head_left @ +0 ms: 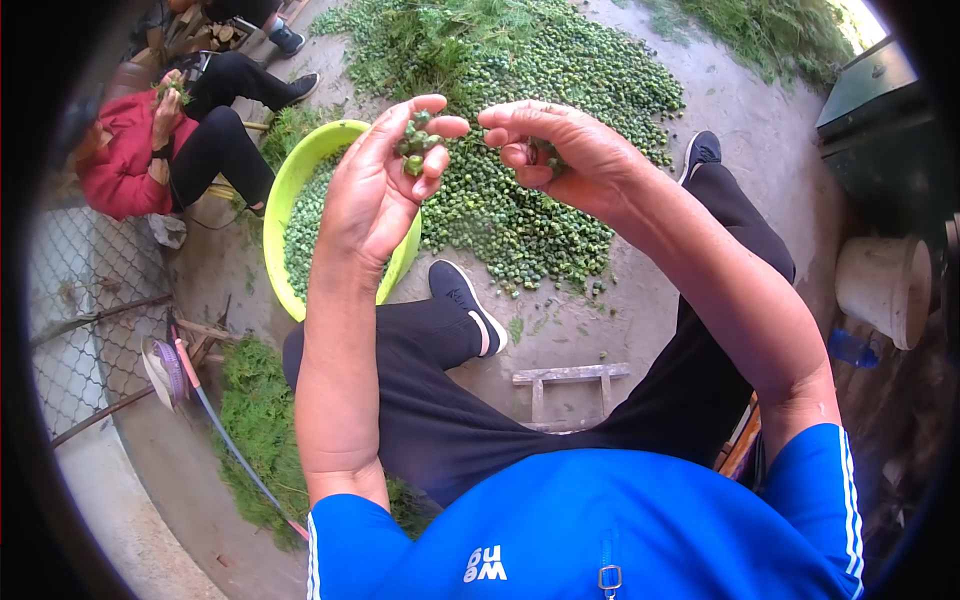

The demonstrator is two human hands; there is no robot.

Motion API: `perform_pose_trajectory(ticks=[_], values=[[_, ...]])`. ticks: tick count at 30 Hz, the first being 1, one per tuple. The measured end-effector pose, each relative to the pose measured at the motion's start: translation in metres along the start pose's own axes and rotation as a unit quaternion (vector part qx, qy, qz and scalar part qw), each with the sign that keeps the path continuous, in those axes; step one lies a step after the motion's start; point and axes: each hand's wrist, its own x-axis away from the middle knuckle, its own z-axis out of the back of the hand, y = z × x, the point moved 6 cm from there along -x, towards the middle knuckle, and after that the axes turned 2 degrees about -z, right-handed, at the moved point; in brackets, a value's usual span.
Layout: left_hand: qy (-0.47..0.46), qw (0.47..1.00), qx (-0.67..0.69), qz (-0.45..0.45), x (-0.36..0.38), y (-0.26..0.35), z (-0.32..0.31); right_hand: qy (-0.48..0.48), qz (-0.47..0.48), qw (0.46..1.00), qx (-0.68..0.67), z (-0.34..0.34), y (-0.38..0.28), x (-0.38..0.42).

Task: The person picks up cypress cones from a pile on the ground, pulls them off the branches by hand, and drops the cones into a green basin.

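My left hand (372, 190) is raised with its fingers curled round a few small green cones (415, 145). Opposite it, my right hand (570, 150) has bent fingers closed on green cones (546, 154), mostly hidden behind the fingers. A gap separates the two hands. Below and beyond them, a wide pile of green cones (520, 215) covers the floor. A yellow-green tub (277, 225), holding many more cones, stands beneath my left forearm.
Feathery green branches (255, 410) lie at the left, with more (760, 35) at the back right. A co-worker in a red top (125, 160) sits at the left, holding a green sprig. A small wooden frame (570, 376) lies between my legs; a white bucket (880, 285) stands right.
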Motion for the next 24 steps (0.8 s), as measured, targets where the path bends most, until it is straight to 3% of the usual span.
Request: perform_pose_trajectory(ticks=[7, 9, 11, 13, 14, 15, 17, 18, 19, 21, 22, 24], values=[[0.02, 1.0, -0.022, 0.002, 0.001, -0.002, -0.004, 0.05, -0.018, 0.998, -0.027, 0.0, 0.001, -0.001], [0.012, 0.996, -0.089, -0.024, 0.002, 0.01, 0.001, 0.031, -0.015, 0.994, -0.1, 0.002, -0.002, -0.001], [0.04, 0.968, -0.222, -0.106, 0.008, 0.038, 0.015, 0.02, -0.01, 0.995, -0.098, 0.006, -0.004, -0.002], [0.112, 0.899, -0.399, -0.142, 0.019, 0.065, 0.043, -0.008, -0.003, 0.987, -0.162, 0.003, -0.008, -0.001], [0.174, 0.837, -0.509, -0.103, 0.024, 0.077, 0.067, -0.013, 0.008, 0.985, -0.169, 0.002, -0.009, -0.001], [0.185, 0.74, -0.633, -0.134, 0.027, 0.087, 0.088, -0.007, 0.011, 0.986, -0.169, -0.001, -0.01, -0.001], [0.198, 0.425, -0.842, -0.267, 0.037, 0.094, 0.094, -0.009, 0.034, 0.977, -0.209, -0.01, -0.013, 0.003], [0.21, 0.46, -0.814, -0.286, 0.037, 0.095, 0.083, -0.015, 0.037, 0.973, -0.227, -0.013, -0.015, 0.004], [0.209, 0.463, -0.812, -0.288, 0.035, 0.093, 0.064, -0.013, 0.04, 0.973, -0.226, -0.012, -0.015, 0.002], [0.168, 0.714, -0.626, -0.264, 0.027, 0.077, 0.033, -0.061, 0.044, 0.962, -0.262, -0.014, -0.013, -0.002], [0.126, 0.806, -0.511, -0.269, 0.022, 0.061, 0.018, -0.055, 0.047, 0.962, -0.262, -0.015, -0.013, -0.002], [0.058, 0.857, -0.449, -0.246, 0.018, 0.035, -0.023, -0.053, 0.045, 0.961, -0.269, -0.014, -0.01, -0.005]])
